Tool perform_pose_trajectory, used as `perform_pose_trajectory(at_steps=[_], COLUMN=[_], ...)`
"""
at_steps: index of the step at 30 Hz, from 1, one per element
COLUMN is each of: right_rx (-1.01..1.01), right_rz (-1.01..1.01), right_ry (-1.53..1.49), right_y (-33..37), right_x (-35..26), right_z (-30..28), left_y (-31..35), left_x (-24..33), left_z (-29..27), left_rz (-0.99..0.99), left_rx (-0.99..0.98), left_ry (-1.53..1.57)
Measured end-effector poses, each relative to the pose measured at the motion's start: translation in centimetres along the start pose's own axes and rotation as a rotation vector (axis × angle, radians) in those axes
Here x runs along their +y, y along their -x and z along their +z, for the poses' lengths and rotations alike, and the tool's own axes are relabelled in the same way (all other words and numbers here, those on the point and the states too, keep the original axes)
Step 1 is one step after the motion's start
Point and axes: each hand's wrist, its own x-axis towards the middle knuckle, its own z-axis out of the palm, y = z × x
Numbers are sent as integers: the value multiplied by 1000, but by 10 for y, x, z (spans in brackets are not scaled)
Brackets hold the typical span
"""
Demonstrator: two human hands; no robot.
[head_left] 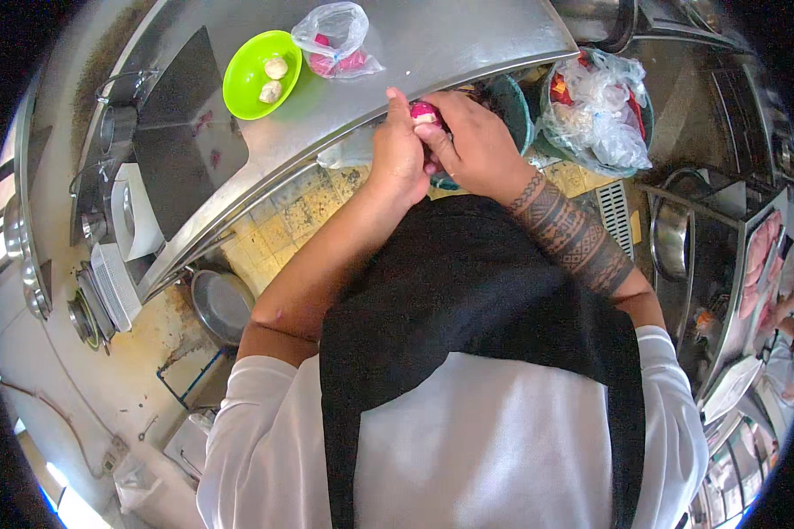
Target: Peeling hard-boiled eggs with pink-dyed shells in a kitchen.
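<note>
Just off the counter's front edge, my two hands meet around a small round thing (424, 114) with bright magenta skin. Part of it is pale where the skin is off; it could be a radish. My left hand (395, 159) cups it from the left, thumb pointing up. From the right, my right hand (481, 148) closes over it, thumb pressed to its pale side. Whether a blade sits in my right fingers is hidden. On the counter, a lime-green bowl (238, 84) holds two pale, peeled-looking balls (275, 68). Beside it lies a clear plastic bag (337, 35) with magenta pieces inside.
The steel counter (450, 44) curves across ahead, with a sink basin (185, 132) at left. A green bin (518, 110) stands partly behind my right hand; another bin (651, 132) overflows with plastic bags. A pan (222, 304) sits low at left, and steel racks are at right.
</note>
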Motion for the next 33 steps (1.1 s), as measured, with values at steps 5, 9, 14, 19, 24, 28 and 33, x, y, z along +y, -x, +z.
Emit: perform_pose_trajectory(at_steps=[5, 9, 14, 19, 24, 28, 33], right_rx=[81, 110, 225, 230, 143, 143, 92], right_rz=[0, 201, 327, 161, 310, 215, -78], right_ry=[-39, -135, -234, 156, -70, -182, 68], right_y=[-1, -4, -3, 4, 7, 0, -1], right_x=[3, -7, 5, 46, 25, 9, 13], right_z=[-1, -2, 7, 6, -5, -16, -16], left_y=[3, 0, -7, -12, -21, -14, -14], left_x=[0, 5, 8, 5, -3, 2, 3], left_z=[2, 1, -15, -20, -30, -25, -22], left_rz=[-17, -62, -77, -28, 149, 151, 215], left_rx=[-106, -107, -270, -302, -428, -390, -445], left_ry=[-20, 2, 18, 25, 113, 128, 108])
